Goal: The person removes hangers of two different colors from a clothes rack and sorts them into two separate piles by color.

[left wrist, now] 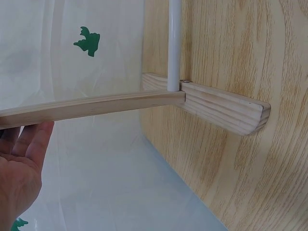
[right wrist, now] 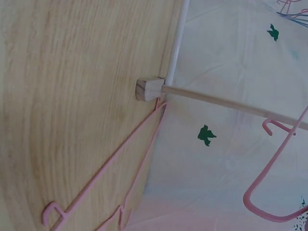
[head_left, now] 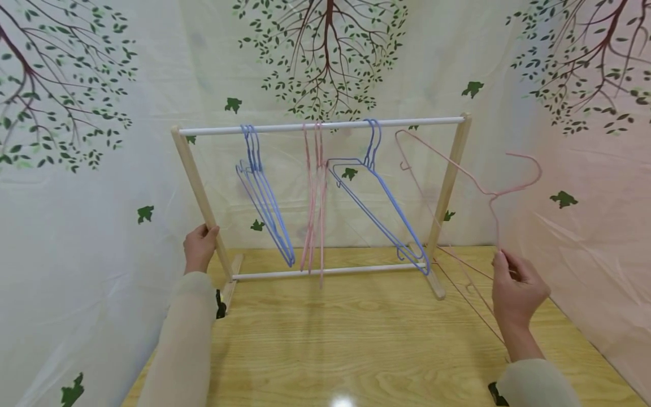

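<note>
My left hand (head_left: 200, 249) grips the left wooden post (head_left: 197, 186) of a garment rack, and in the left wrist view its fingers (left wrist: 38, 147) lie along the post's edge. At the right, my right hand (head_left: 520, 291) pinches a pink clothes hanger (head_left: 473, 179) near its neck. That hanger is raised and tilted, its hook pointing right and its far end overlapping the rack's right post (head_left: 450, 175). From the white top bar (head_left: 325, 125) hang blue hangers (head_left: 274, 212) at the left, pink hangers (head_left: 321, 226) in the middle and two blue hangers (head_left: 399, 209) further right.
Pink hangers (right wrist: 110, 161) lie on the wooden table (head_left: 325, 345) by the rack's right foot (head_left: 434, 285). A white lower bar (head_left: 351, 271) joins the posts. Behind stands a pale curtain (head_left: 157, 68) printed with trees and green leaves.
</note>
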`<state>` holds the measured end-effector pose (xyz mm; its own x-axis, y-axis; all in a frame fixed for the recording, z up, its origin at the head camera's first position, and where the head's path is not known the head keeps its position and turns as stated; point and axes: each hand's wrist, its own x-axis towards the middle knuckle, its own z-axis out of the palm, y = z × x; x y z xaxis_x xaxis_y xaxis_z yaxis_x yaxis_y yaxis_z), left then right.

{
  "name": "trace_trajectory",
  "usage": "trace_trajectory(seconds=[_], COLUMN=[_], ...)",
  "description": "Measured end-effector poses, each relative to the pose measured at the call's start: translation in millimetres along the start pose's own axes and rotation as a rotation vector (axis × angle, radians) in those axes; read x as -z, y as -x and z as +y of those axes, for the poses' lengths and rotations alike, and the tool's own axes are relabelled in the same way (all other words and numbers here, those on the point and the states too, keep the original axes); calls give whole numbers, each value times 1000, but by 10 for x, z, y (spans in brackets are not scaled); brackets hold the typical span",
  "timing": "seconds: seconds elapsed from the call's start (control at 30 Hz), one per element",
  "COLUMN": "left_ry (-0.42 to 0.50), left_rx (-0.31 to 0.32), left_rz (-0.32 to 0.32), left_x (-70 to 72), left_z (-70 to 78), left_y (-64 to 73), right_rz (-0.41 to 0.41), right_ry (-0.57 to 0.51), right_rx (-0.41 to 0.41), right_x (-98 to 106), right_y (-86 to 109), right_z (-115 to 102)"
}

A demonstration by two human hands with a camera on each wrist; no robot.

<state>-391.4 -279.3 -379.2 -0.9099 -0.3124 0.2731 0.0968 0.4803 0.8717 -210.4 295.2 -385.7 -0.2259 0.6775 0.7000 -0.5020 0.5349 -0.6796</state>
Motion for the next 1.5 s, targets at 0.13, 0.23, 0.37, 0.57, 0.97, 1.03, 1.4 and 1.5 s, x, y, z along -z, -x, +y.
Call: trace_trajectory(seconds=[0.13,0.23,0.37,0.57,0.97,1.03,1.4,1.5], left_ry=[-2,5,5,6,7,4,-1,-16], left_rx=[2,8,9,25,16,15,14,3], left_rz=[-6,-11,-9,1,5,2,7,9], left_x=[1,-3,-6,2,16,19,22,25], left_z=[-11,-16,-10,20,38,35,32,26], left_y=[1,2,11,30,70,71,63,58], right_rz=[40,71,123,201,288,293,309,319], right_ry=[3,7,31,36,-82,-83,70,60], right_rx=[12,18,35,48,104,107,24,15], right_x=[67,125,212,327,554,608,839,856], right_y=[38,40,9,-47,-150,-175,-247,-249], right_z=[-115,-131,-81,-49,157,205,285,285])
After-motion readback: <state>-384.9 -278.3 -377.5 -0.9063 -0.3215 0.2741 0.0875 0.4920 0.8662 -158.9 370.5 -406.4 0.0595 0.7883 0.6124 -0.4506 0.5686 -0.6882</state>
